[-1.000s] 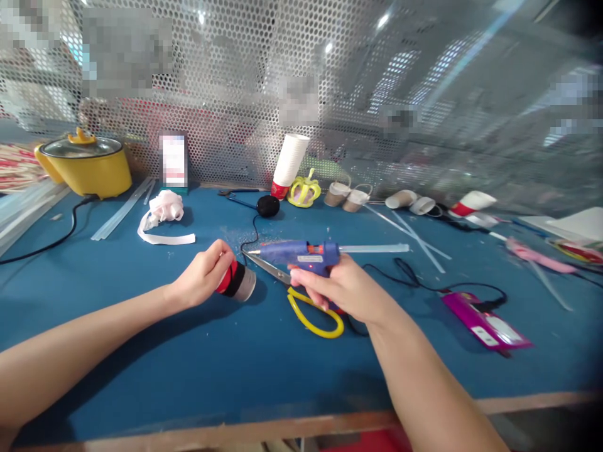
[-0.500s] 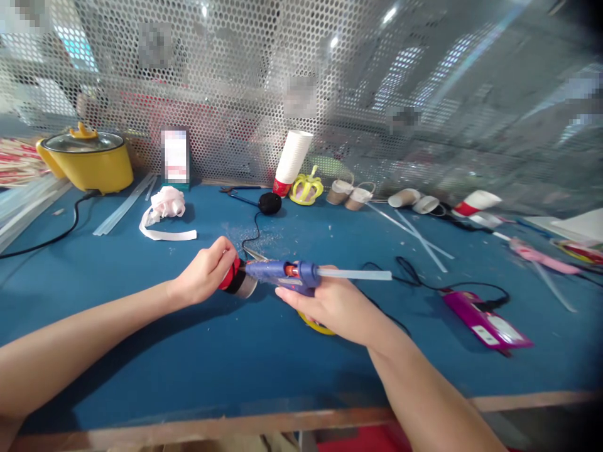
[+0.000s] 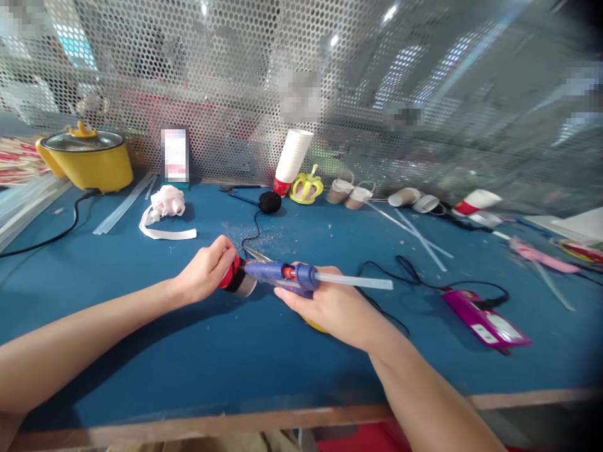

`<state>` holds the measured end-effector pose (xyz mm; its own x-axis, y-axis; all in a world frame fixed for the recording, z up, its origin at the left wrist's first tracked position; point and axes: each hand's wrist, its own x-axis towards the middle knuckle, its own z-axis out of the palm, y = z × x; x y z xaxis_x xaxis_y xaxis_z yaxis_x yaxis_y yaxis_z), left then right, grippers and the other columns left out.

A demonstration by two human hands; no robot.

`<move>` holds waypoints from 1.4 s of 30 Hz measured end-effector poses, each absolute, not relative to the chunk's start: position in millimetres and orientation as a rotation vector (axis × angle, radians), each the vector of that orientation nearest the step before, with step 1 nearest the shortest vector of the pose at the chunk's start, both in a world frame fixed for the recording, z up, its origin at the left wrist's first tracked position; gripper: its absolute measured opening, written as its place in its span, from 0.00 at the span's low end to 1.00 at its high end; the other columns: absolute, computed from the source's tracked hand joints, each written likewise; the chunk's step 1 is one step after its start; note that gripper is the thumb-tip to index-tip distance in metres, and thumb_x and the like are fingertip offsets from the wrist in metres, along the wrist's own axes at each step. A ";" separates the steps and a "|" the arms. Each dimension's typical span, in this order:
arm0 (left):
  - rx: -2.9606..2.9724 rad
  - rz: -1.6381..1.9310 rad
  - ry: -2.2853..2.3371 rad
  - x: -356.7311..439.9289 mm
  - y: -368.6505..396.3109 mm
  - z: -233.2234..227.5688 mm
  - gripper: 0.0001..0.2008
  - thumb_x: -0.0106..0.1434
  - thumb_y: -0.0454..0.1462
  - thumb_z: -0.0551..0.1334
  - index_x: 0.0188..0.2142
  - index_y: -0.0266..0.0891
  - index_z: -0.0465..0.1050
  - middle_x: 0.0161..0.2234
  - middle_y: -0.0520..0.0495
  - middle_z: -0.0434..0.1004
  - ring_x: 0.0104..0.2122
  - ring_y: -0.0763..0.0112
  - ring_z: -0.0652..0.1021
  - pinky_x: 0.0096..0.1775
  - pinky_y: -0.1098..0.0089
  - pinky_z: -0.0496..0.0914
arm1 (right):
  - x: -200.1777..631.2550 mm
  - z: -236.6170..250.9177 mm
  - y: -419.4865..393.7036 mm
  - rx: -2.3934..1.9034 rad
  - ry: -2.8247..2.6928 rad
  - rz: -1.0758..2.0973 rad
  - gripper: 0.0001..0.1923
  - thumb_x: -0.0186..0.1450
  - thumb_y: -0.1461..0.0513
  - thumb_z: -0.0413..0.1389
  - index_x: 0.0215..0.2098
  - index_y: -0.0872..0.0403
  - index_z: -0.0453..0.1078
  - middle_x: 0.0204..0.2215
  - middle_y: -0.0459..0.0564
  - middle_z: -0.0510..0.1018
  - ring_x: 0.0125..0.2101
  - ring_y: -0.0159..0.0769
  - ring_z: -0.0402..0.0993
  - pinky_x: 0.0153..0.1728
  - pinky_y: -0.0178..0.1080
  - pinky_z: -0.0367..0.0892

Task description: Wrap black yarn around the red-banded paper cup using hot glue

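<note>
My left hand (image 3: 210,270) is closed around a small red paper cup (image 3: 230,276) with a black band, tilted over the blue table (image 3: 198,364). In my right hand (image 3: 336,307) is a blue hot glue gun (image 3: 277,276), with a clear glue stick (image 3: 358,280) jutting from its back. The gun's nozzle points left and meets the cup's black band. Beneath my right hand, partly hidden, lie scissors with a yellow handle (image 3: 315,324); their blades (image 3: 257,254) show beyond the gun. A black cord runs from near the cup to a ball of black yarn (image 3: 270,202).
A yellow electric pot (image 3: 92,164), a phone (image 3: 175,157) and a crumpled white ribbon (image 3: 167,202) are at the left. Stacked paper cups (image 3: 294,157) and a yellow crown-like craft (image 3: 306,186) line the back. A purple power strip (image 3: 487,319) and a pink glue gun (image 3: 541,256) sit right.
The glue gun has tilted slightly, its glue stick now sloping down to the right. My right hand covers more of the yellow scissor handle. My left hand still holds the cup.
</note>
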<state>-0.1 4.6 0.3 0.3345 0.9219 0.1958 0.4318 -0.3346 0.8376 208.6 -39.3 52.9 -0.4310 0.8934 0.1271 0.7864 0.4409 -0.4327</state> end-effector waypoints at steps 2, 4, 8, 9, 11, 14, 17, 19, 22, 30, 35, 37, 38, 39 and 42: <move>1.920 0.906 1.188 0.0 4.7 0.2 0.11 0.65 0.40 0.46 0.29 0.39 0.57 0.21 0.55 0.66 0.21 0.77 0.67 0.26 0.74 0.61 | 208.3 53.4 -39.4 -1.438 -2.359 0.443 0.09 0.60 0.59 0.52 0.23 0.53 0.64 0.17 0.43 0.70 0.19 0.30 0.64 0.23 0.32 0.58; 1.934 0.905 1.180 -0.1 4.5 0.0 0.11 0.65 0.40 0.45 0.29 0.39 0.57 0.21 0.55 0.67 0.21 0.77 0.67 0.26 0.74 0.62 | 208.0 53.6 -39.6 -1.427 -2.364 0.475 0.09 0.60 0.59 0.52 0.22 0.53 0.63 0.17 0.42 0.70 0.19 0.30 0.64 0.23 0.32 0.58; 1.945 0.909 1.178 -0.4 4.0 -0.3 0.11 0.65 0.40 0.45 0.29 0.39 0.57 0.22 0.54 0.67 0.22 0.77 0.67 0.26 0.74 0.62 | 208.2 53.0 -39.8 -1.435 -2.354 0.494 0.10 0.60 0.59 0.52 0.22 0.53 0.63 0.17 0.42 0.70 0.19 0.30 0.64 0.24 0.32 0.58; 1.947 0.909 1.181 -0.5 4.0 -0.2 0.10 0.65 0.40 0.45 0.29 0.39 0.57 0.22 0.54 0.67 0.22 0.77 0.67 0.26 0.74 0.62 | 208.4 52.7 -39.8 -1.444 -2.349 0.489 0.10 0.60 0.59 0.52 0.22 0.53 0.63 0.17 0.43 0.70 0.20 0.30 0.64 0.24 0.32 0.58; 1.957 0.903 1.179 -0.7 3.9 -0.1 0.10 0.65 0.40 0.45 0.29 0.40 0.57 0.21 0.55 0.67 0.21 0.77 0.67 0.26 0.74 0.61 | 208.9 52.4 -39.6 -1.446 -2.356 0.484 0.10 0.60 0.59 0.52 0.21 0.53 0.63 0.18 0.43 0.71 0.20 0.30 0.64 0.24 0.32 0.58; 1.984 0.893 1.158 -1.4 4.2 -0.4 0.10 0.65 0.40 0.45 0.29 0.40 0.57 0.21 0.55 0.66 0.20 0.77 0.66 0.25 0.74 0.61 | 209.7 52.9 -39.0 -1.428 -2.385 0.498 0.10 0.60 0.59 0.52 0.22 0.54 0.63 0.19 0.44 0.72 0.20 0.29 0.64 0.25 0.32 0.59; 2.008 0.890 1.136 -2.4 4.7 -1.7 0.11 0.66 0.41 0.45 0.30 0.40 0.57 0.21 0.55 0.66 0.20 0.77 0.66 0.25 0.74 0.61 | 210.7 53.3 -37.5 -1.469 -2.378 0.509 0.10 0.60 0.59 0.52 0.23 0.54 0.66 0.21 0.45 0.73 0.22 0.31 0.66 0.26 0.33 0.61; 2.023 0.889 1.120 -3.1 5.2 -3.0 0.11 0.66 0.41 0.45 0.30 0.40 0.57 0.21 0.55 0.65 0.20 0.77 0.66 0.25 0.74 0.61 | 211.3 52.8 -36.2 -1.504 -2.344 0.533 0.10 0.60 0.58 0.52 0.24 0.54 0.67 0.20 0.45 0.73 0.22 0.31 0.67 0.26 0.33 0.61; 2.052 0.892 1.104 -4.0 6.1 -5.0 0.10 0.66 0.41 0.45 0.30 0.40 0.57 0.21 0.55 0.65 0.21 0.77 0.66 0.25 0.75 0.61 | 212.2 51.3 -33.9 -1.515 -2.290 0.593 0.11 0.60 0.58 0.51 0.22 0.54 0.67 0.17 0.43 0.71 0.21 0.31 0.66 0.25 0.33 0.61; 2.079 0.888 1.078 -5.3 5.7 -4.4 0.10 0.66 0.40 0.45 0.31 0.39 0.57 0.22 0.54 0.64 0.21 0.77 0.65 0.26 0.75 0.61 | 213.0 50.7 -31.8 -1.531 -2.248 0.699 0.13 0.60 0.57 0.52 0.20 0.53 0.65 0.12 0.41 0.67 0.16 0.29 0.64 0.22 0.33 0.60; 2.072 0.881 1.070 -4.7 4.8 -3.4 0.10 0.66 0.40 0.45 0.31 0.39 0.57 0.22 0.54 0.65 0.21 0.77 0.65 0.25 0.74 0.61 | 213.1 52.3 -35.1 -1.572 -2.170 0.862 0.14 0.60 0.57 0.52 0.18 0.54 0.64 0.10 0.39 0.65 0.12 0.26 0.61 0.19 0.32 0.59; 2.071 0.879 1.071 -4.9 4.8 -3.2 0.10 0.66 0.40 0.44 0.32 0.39 0.57 0.22 0.54 0.65 0.21 0.77 0.65 0.25 0.74 0.61 | 212.9 53.2 -34.5 -1.566 -2.154 0.874 0.14 0.60 0.57 0.52 0.18 0.54 0.63 0.09 0.39 0.65 0.11 0.27 0.61 0.18 0.32 0.59; 2.074 0.879 1.072 -5.0 4.9 -3.2 0.10 0.66 0.40 0.44 0.32 0.39 0.57 0.22 0.54 0.65 0.21 0.77 0.65 0.25 0.74 0.61 | 212.7 53.5 -33.7 -1.558 -2.151 0.873 0.14 0.60 0.57 0.52 0.18 0.54 0.63 0.09 0.39 0.65 0.11 0.27 0.61 0.18 0.32 0.59; 2.077 0.879 1.071 -5.1 5.0 -3.2 0.10 0.66 0.40 0.44 0.32 0.39 0.57 0.22 0.54 0.65 0.21 0.77 0.65 0.26 0.74 0.61 | 212.5 53.8 -32.6 -1.551 -2.149 0.873 0.14 0.60 0.57 0.52 0.18 0.54 0.63 0.09 0.39 0.65 0.11 0.27 0.62 0.17 0.32 0.60; 2.104 0.881 1.054 -5.5 5.1 -4.1 0.10 0.66 0.40 0.44 0.31 0.39 0.57 0.22 0.54 0.64 0.20 0.77 0.65 0.25 0.75 0.61 | 211.5 53.6 -28.9 -1.543 -2.131 0.875 0.14 0.60 0.58 0.52 0.19 0.54 0.64 0.08 0.39 0.65 0.11 0.28 0.63 0.17 0.32 0.60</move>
